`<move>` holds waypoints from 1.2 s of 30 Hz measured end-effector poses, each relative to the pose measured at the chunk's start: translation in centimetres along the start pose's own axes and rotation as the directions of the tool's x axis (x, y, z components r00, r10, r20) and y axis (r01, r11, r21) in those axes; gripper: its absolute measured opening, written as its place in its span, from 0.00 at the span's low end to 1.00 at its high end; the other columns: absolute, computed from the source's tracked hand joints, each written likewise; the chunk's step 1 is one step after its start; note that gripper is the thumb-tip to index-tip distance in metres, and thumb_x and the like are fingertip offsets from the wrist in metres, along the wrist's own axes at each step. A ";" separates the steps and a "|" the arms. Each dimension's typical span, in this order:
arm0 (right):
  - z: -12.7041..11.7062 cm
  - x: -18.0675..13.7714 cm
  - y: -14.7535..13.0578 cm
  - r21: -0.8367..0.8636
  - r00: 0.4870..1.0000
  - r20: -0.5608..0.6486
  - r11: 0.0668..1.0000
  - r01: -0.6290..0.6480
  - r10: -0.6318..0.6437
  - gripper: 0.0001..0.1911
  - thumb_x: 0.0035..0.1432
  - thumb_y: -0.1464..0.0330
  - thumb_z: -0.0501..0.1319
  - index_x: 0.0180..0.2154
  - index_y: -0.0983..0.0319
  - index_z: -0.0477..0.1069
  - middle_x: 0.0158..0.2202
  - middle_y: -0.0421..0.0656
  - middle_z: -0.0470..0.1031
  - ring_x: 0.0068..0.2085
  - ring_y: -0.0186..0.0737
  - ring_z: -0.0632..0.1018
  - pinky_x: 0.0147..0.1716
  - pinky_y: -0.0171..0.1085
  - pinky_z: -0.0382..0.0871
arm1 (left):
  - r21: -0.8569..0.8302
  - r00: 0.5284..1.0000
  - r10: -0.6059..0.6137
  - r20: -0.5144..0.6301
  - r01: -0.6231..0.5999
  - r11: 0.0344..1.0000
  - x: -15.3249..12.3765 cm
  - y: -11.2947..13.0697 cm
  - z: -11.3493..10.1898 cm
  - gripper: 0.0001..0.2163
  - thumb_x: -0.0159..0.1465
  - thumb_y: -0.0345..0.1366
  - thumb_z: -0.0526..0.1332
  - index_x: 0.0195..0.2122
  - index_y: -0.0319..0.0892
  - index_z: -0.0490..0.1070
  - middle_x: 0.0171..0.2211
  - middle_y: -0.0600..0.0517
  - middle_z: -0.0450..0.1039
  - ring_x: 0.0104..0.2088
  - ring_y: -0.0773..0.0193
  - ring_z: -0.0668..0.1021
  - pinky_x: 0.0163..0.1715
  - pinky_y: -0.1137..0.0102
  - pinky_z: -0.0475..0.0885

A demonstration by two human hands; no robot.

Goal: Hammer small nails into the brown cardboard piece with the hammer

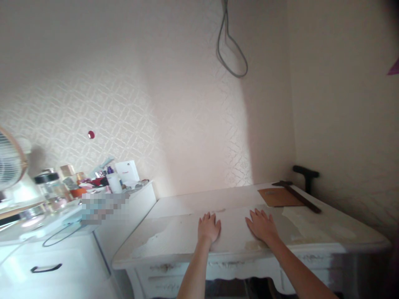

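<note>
My left hand [208, 227] lies palm down on the white table [174, 232], with its fingers spread. To its right, my right hand [262, 226] also rests flat on the tabletop, its fingers apart. Neither hand holds anything. Beyond my right hand is a flat brown sheet or folder [277, 197]. Across the sheet's right side lies what looks like a hammer [304, 199], with a dark head at the far end and a long brown handle pointing toward the right front.
At left, a white cabinet [62, 265] carries a fan [11, 160], a black-lidded jar [48, 185], several bottles and a white box [127, 172]. A looped cable [246, 66] hangs on the wall. A black T-shaped handle [307, 174] stands behind the table's right edge.
</note>
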State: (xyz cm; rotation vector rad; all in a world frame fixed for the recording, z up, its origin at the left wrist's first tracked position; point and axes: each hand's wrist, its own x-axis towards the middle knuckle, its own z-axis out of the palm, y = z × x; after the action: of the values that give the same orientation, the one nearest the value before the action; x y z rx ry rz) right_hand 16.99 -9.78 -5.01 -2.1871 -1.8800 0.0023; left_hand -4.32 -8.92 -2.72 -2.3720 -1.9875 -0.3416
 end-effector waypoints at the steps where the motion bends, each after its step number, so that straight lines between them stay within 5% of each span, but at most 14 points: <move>1: 0.0 0.0 0.0 0.001 1.000 0.001 1.000 -0.001 0.001 0.29 0.59 0.58 0.42 0.57 0.65 0.59 0.61 0.51 0.55 0.61 0.54 0.53 0.56 0.55 0.43 | 0.003 1.000 -0.001 0.004 0.001 1.000 0.0 0.0 -0.1 0.24 0.65 0.45 0.42 0.58 0.40 0.59 0.60 0.44 0.56 0.59 0.54 0.59 0.57 0.58 0.51; 36: 0.1 0.0 0.0 -0.002 1.000 -0.002 1.000 -0.001 0.001 0.29 0.59 0.58 0.42 0.57 0.65 0.59 0.61 0.50 0.55 0.61 0.54 0.53 0.56 0.55 0.43 | 0.007 1.000 -0.005 0.006 0.005 1.000 -0.1 0.1 -0.2 0.23 0.65 0.44 0.42 0.58 0.40 0.59 0.59 0.45 0.56 0.59 0.55 0.60 0.57 0.59 0.51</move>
State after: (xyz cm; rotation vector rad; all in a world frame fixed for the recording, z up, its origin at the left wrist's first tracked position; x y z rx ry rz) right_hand 16.99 -9.77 -5.07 -2.1887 -1.8784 -0.0008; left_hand -4.30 -9.09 -2.55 -2.3669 -1.9945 -0.3270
